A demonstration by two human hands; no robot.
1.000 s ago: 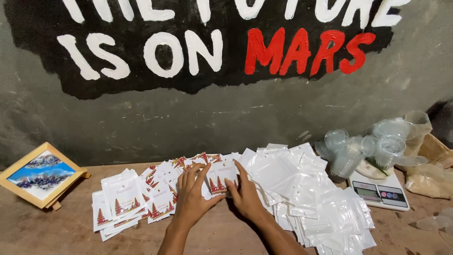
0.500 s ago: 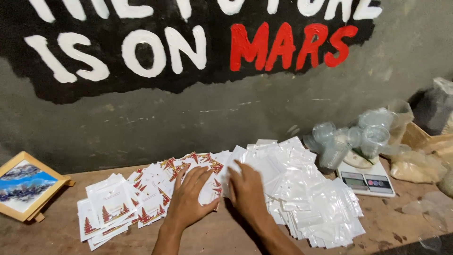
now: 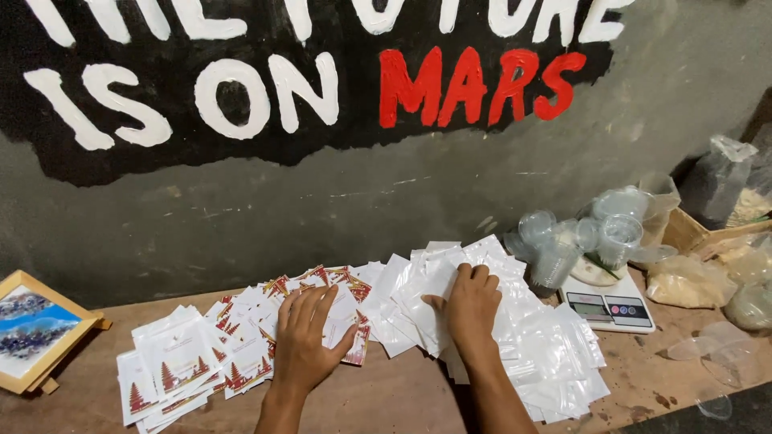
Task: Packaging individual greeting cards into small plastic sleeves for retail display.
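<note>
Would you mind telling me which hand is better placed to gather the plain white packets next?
The right hand, probably: it already lies flat on the plain white packets. The left hand rests on the red-printed packets farther left.

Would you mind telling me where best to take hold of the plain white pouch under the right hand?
Probably by its far edge, from above: the white pouch lies flat, overlapped by others, and its upper edge sticks out past the right hand, free to pinch.
</note>
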